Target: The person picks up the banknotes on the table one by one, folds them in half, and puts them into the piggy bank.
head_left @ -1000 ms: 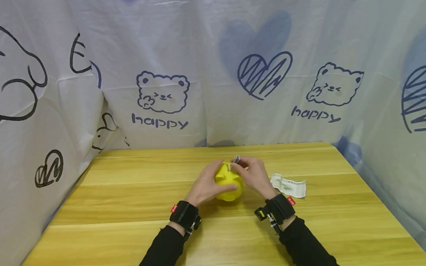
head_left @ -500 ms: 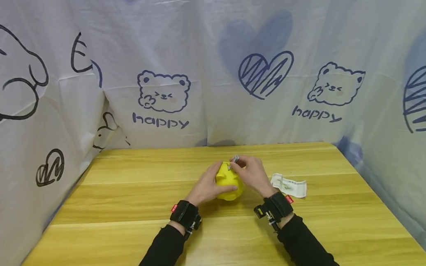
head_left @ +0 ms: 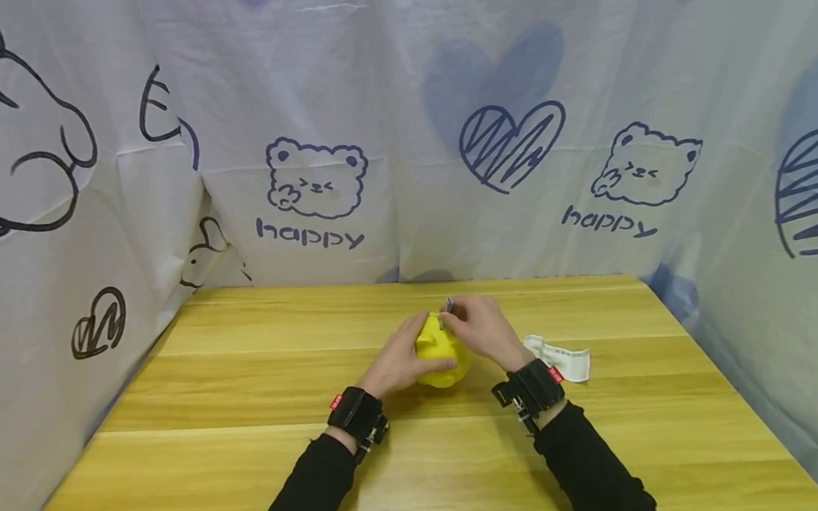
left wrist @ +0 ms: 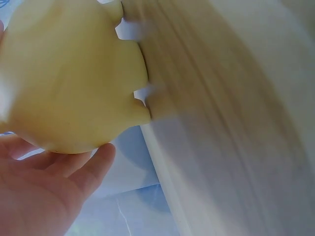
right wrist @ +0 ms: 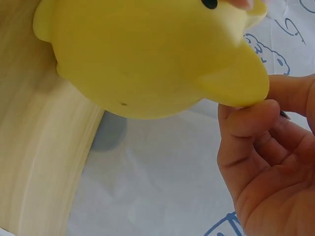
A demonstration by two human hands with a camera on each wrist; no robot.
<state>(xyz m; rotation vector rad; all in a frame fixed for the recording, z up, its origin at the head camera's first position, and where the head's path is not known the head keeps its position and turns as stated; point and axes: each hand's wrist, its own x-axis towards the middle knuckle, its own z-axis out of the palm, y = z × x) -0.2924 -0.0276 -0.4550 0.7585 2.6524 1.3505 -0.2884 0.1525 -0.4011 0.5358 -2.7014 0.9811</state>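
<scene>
A yellow piggy bank (head_left: 440, 368) with ears and short feet stands on the table. My left hand (head_left: 397, 361) holds it from the left side, thumb across the front; the left wrist view shows fingers of that hand (left wrist: 44, 189) against the rounded body (left wrist: 69, 78). At the top, my right hand (head_left: 481, 331) pinches a small folded paper note (head_left: 449, 305) between thumb and fingertips. In the right wrist view, the right hand's fingers (right wrist: 256, 118) are by the piggy bank's ear (right wrist: 246, 78), and the note is mostly hidden there.
A creased, pale printed paper slip (head_left: 566, 362) lies on the wooden table (head_left: 248, 393), right of the right wrist. Cloth curtain (head_left: 421, 231) with drawn bears and hearts encloses the back and sides.
My right hand has shifted slightly left over the top of the piggy bank. Less of the folded note shows above the fingers. My left hand keeps its hold.
</scene>
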